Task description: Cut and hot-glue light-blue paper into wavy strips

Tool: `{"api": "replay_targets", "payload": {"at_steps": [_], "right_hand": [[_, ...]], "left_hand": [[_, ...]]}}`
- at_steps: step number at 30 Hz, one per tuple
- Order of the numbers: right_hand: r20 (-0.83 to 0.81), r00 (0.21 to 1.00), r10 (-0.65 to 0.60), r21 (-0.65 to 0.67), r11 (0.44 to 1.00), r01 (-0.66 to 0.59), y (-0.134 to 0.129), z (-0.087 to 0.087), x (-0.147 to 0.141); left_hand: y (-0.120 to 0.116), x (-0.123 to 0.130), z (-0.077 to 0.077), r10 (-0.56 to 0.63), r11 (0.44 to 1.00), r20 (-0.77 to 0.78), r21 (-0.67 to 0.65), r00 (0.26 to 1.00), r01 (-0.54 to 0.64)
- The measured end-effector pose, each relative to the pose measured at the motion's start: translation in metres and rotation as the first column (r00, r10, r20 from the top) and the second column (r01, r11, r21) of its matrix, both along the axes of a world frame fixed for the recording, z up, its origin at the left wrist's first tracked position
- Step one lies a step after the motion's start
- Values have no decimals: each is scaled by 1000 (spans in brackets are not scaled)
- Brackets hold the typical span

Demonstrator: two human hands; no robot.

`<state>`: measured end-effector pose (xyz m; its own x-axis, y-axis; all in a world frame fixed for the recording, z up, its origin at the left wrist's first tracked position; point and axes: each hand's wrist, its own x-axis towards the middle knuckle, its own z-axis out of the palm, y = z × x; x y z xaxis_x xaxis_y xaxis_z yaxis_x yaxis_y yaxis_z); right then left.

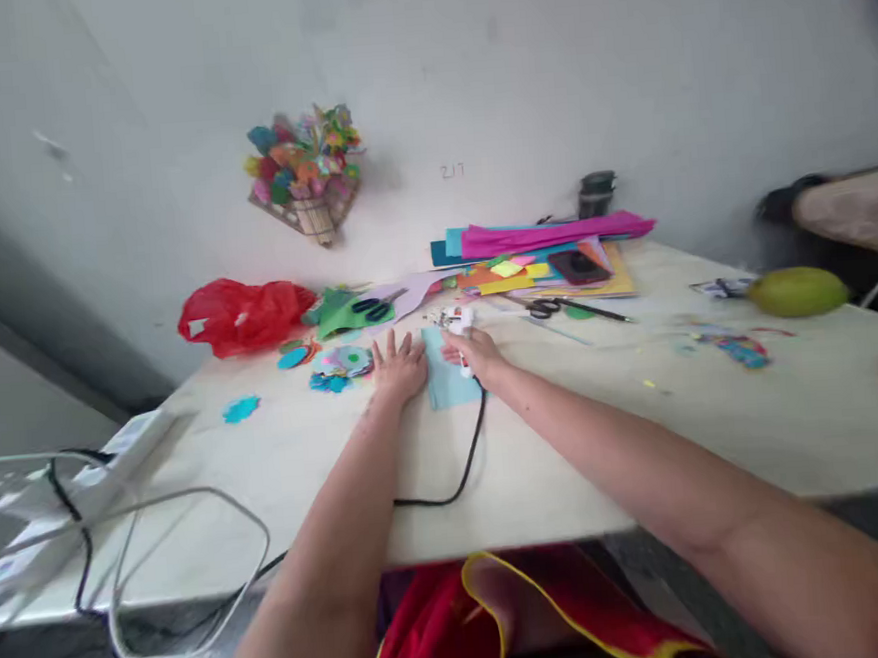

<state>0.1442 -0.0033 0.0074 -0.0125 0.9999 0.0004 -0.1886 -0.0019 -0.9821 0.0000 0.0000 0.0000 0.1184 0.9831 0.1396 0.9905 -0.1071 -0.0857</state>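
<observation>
My right hand (477, 354) is closed round the handle of a white hot glue gun (462, 319), whose nozzle points left and away from me. A black cord runs from the handle's base toward my left forearm. Under the gun lies a light blue sheet of paper (444, 394). My left hand (398, 365) rests palm down on the table with its fingers spread, beside the sheet's left edge. Close to its left are layered paper flower shapes (347, 360) and a blue scalloped cutout (241, 409).
Scissors (379, 305) lie on green paper behind my left hand, near a red plastic bag (246, 312). Stacked coloured sheets (553, 233), a phone (579, 266) and a pencil (595, 310) are at the back. A mango-like fruit (798, 291) sits right; power strips (127, 441) and loose cables are left.
</observation>
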Motion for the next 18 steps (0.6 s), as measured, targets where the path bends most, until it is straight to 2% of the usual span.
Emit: {"api": "replay_targets", "payload": {"at_steps": [10,18], "right_hand": [[22,1000,2,4,1000,-2,-1,1,1],[32,999,-12,-11,1000,13,-3,4,-1]], "left_hand": [[0,2,1,-51,991,-95,118,994,62],[5,-4,0,14,1000,-4,7,1000,-14]]}}
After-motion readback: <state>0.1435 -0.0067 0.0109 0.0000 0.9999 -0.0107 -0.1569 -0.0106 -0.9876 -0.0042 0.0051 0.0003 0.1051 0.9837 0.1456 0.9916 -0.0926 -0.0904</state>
